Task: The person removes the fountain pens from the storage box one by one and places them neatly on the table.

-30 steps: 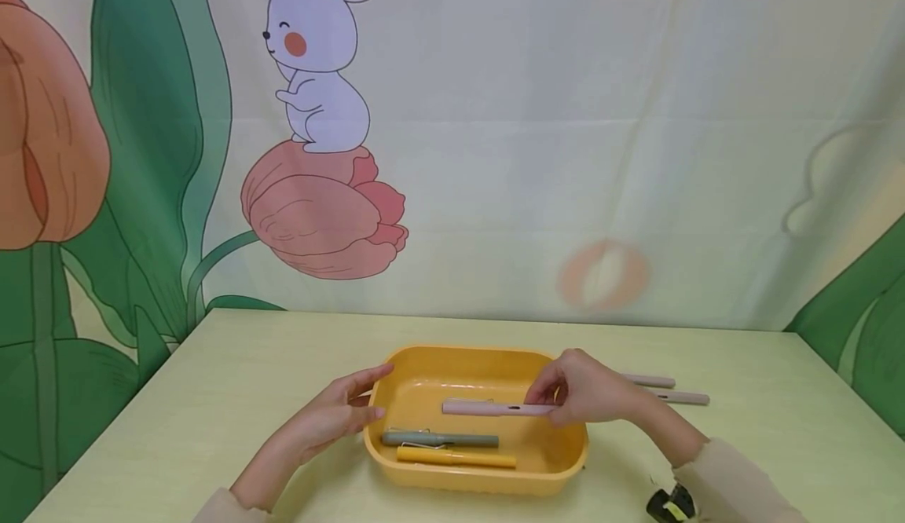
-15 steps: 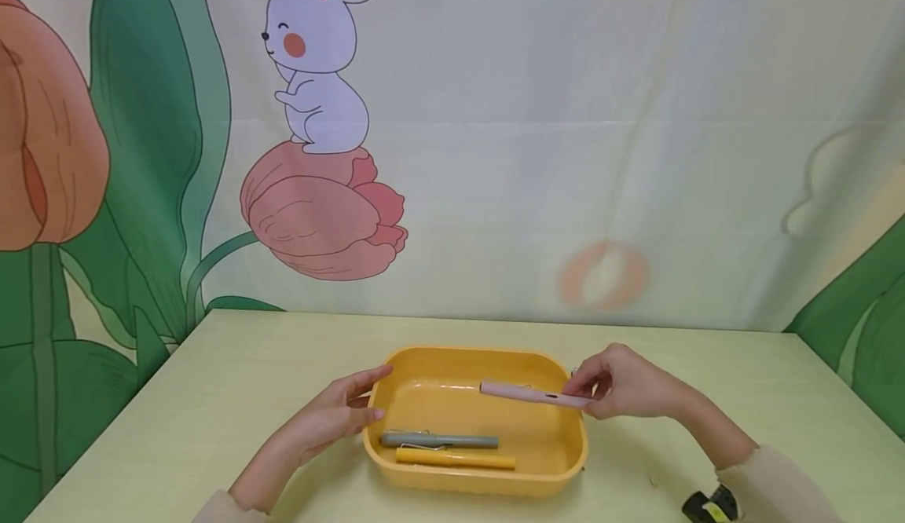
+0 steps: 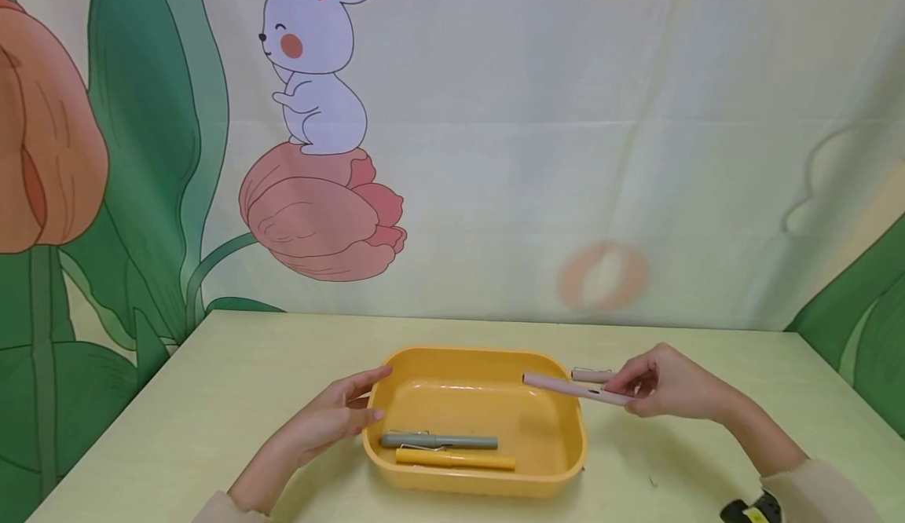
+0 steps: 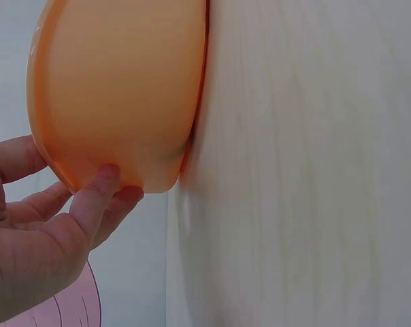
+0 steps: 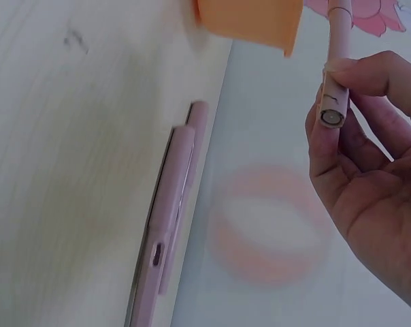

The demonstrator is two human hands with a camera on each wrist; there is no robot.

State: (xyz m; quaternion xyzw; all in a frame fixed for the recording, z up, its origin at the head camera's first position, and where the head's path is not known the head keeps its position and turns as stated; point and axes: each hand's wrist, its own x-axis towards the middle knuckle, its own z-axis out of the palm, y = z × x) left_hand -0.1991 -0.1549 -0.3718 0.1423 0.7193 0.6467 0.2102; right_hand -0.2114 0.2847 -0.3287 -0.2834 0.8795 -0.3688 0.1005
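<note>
My left hand (image 3: 328, 409) holds the left end of a yellow plastic tray (image 3: 474, 484), its fingertips at the rim. My right hand (image 3: 672, 385) pinches a pink pen (image 3: 555, 384) near one end, slightly tilted above the tray's right rim. Inside the tray, near the front wall, lie a grey-green pen (image 3: 459, 441) and a yellow pen (image 3: 463, 458), side by side. Behind the right hand, another pink pen (image 3: 590, 375) rests on the table, partly hidden. The right wrist view shows two pink pens (image 5: 168, 177) lying close together there.
A pale wooden table (image 3: 283, 358) carries everything. A curtain (image 3: 495, 154) printed with a rabbit and tulips hangs behind it. A small dark speck (image 3: 653, 482) lies right of the tray. A black wrist device (image 3: 752, 510) shows by the right sleeve.
My right hand has moved right with the pink pen, from over the tray's inside to its right rim. The left hand and the tray have stayed in place.
</note>
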